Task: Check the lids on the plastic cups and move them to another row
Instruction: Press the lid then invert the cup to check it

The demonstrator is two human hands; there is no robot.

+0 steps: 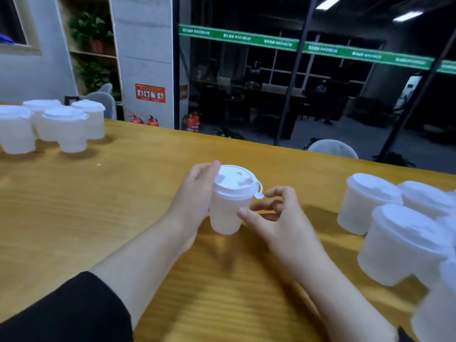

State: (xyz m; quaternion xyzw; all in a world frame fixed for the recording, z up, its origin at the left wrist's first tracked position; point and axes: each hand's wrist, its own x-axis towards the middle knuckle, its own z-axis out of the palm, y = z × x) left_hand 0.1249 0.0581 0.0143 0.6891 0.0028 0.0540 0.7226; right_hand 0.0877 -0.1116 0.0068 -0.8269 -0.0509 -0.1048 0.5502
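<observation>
The left hand (195, 191) has its grip curled round the translucent white plastic cup (225, 213) with its white lid (234, 181), upright at the middle of the yellow wooden counter (123, 193). The right hand (271, 215) hovers beside it, fingers loosely curled, holding nothing. More lidded cups (394, 228) cluster to the right.

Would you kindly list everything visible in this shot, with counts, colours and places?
held cup: one, translucent white with white lid, table centre
left cup group: four, translucent white, lidded, far left of table
right cup group: at least five, translucent white, lidded, right edge; blurred
table: one, yellow wood
fire extinguishers: three, red, floor beyond table
chairs: at least two, grey, behind table
plants: green, on wall shelves
left hand: grip around the held cup
right hand: beside it, fingers curled, thumb touching its wall
</observation>
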